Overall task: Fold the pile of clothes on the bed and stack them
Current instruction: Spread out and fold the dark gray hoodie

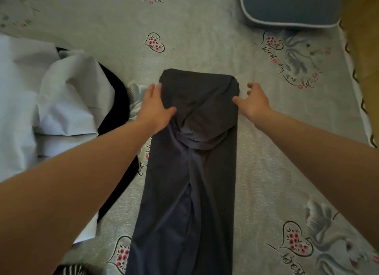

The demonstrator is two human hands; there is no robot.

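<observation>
A dark grey garment (190, 172) lies as a long strip down the middle of the bed, its far end folded back over itself. My left hand (154, 108) rests flat on the left edge of that folded end, thumb lying on the cloth. My right hand (253, 101) is at the right edge of the fold, thumb touching the cloth and fingers loosely spread over the sheet. To the left sits the pile: a pale blue-white garment (51, 102) crumpled over a black one (118, 102).
The bed sheet (276, 151) is grey with heart and swan prints. A blue pillow (291, 5) lies at the far right corner. The bed's right edge (356, 86) runs beside a yellow floor. A striped cloth (73, 270) peeks in at the bottom left.
</observation>
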